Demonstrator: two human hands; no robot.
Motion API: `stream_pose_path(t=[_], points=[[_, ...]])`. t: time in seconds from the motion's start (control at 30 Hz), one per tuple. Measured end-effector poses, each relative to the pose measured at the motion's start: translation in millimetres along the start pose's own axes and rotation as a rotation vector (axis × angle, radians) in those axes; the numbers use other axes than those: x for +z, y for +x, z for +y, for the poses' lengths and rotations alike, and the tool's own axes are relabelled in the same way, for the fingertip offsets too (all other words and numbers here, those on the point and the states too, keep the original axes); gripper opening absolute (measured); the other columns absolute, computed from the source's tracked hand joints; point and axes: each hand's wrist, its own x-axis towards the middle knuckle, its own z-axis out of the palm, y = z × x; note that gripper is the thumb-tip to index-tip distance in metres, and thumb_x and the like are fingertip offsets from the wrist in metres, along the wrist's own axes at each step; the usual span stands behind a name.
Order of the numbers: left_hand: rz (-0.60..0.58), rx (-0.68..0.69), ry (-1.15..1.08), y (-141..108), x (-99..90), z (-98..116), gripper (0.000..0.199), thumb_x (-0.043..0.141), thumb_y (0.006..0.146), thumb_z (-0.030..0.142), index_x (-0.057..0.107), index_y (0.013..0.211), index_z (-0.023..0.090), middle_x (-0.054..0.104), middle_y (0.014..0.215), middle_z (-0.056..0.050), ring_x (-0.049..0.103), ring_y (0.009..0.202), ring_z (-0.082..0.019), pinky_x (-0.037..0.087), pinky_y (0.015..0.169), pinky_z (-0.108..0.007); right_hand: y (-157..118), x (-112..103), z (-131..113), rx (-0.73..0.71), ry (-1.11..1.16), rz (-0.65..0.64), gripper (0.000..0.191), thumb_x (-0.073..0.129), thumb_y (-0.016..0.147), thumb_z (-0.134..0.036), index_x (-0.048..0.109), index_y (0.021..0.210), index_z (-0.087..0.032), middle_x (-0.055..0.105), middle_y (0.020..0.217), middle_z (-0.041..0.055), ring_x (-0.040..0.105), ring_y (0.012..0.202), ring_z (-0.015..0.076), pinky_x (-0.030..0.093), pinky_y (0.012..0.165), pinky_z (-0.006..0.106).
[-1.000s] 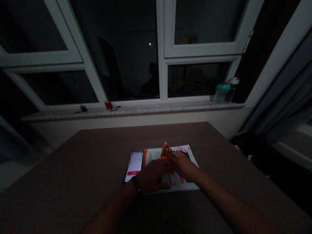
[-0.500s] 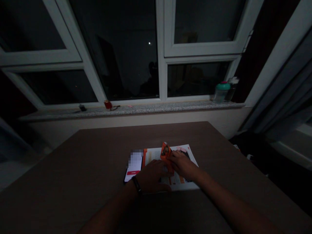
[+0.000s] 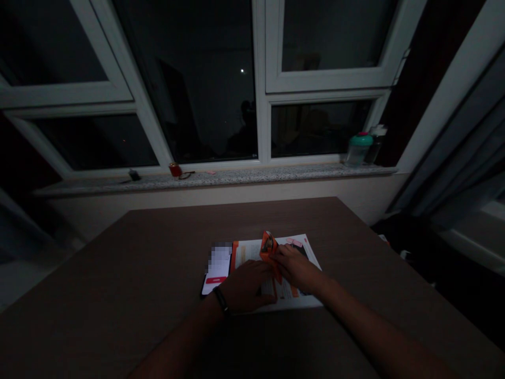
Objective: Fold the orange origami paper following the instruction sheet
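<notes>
A folded orange paper piece (image 3: 268,246) with a printed picture stands up from a printed magazine or booklet (image 3: 307,300) on the table. My right hand (image 3: 296,267) comes in from the right, its fingers closed on the paper's right side. My left hand (image 3: 248,287) lies over the left part of the booklet, thumb apart from the fingers, fingertips reaching to the paper's lower left side. It wears a dark wristband (image 3: 221,300). Beside it, on the left, lies a phone (image 3: 215,271) with a lit screen. My hands hide the lower folds of the paper.
The brown wooden table (image 3: 169,252) reaches to the wall under a window. On the stone sill (image 3: 236,177) are a small red jar (image 3: 174,169), a small dark bottle (image 3: 134,175) and a teal-lidded bottle (image 3: 359,149). A curtain (image 3: 450,168) hangs on the right.
My left fingertips have shifted slightly, and the lower part of the orange paper looks narrower between my hands. My right hand keeps its hold in nearly the same place.
</notes>
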Motion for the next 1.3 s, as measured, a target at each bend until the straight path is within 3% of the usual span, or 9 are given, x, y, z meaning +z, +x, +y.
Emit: stream_pose_path(t=[0.37,0.7,0.9,1.07,1.3], points=[[-0.026,0.012,-0.008,-0.5,-1.4,0.1,0.049,0.070,0.084,0.047,0.054,0.125,0.027,0.058,0.128,-0.006,0.055,0.118,-0.028,0.041,0.100,-0.040,0.3,-2.3,-2.0,0.016,-0.023,-0.020,0.038,0.050,0.091,-0.014,0.060,0.127,-0.020,0.056,0.113,0.0105,0.048,0.106,0.0251,0.038,0.095,0.039],[-0.052,0.050,0.046,-0.3,1.2,-4.3,0.050,0.062,0.083,0.065,0.065,0.119,0.030,0.056,0.129,-0.008,0.054,0.117,-0.031,0.040,0.101,-0.043,-0.7,-2.4,-2.1,0.015,-0.024,-0.011,0.036,0.049,0.093,-0.016,0.059,0.127,-0.020,0.056,0.113,0.0104,0.047,0.106,0.0250,0.038,0.094,0.038],[-0.032,0.007,-0.043,-1.6,-1.9,-2.6,0.046,0.069,0.084,0.047,0.057,0.124,0.028,0.060,0.126,-0.005,0.055,0.116,-0.028,0.040,0.101,-0.041,-2.1,-4.6,-3.7,0.007,-0.007,0.000,0.033,0.048,0.096,-0.023,0.059,0.127,-0.021,0.056,0.111,0.0096,0.048,0.104,0.0243,0.040,0.093,0.037],[-0.009,-0.048,-0.057,-1.1,0.3,-7.2,0.046,0.066,0.087,0.030,0.050,0.130,0.025,0.058,0.131,-0.006,0.053,0.119,-0.027,0.040,0.103,-0.041,-3.3,-5.4,-5.4,-0.006,-0.009,0.023,0.032,0.048,0.098,-0.034,0.059,0.126,-0.021,0.056,0.112,0.0098,0.048,0.104,0.0246,0.040,0.093,0.038],[0.044,-0.126,0.070,0.1,4.4,-7.1,0.039,0.068,0.086,0.029,0.055,0.123,0.029,0.053,0.129,-0.005,0.050,0.116,-0.027,0.042,0.098,-0.042,-3.5,-6.3,-6.0,-0.003,-0.026,0.015,0.033,0.050,0.097,-0.036,0.060,0.125,-0.021,0.055,0.113,0.0100,0.048,0.104,0.0252,0.041,0.092,0.038]])
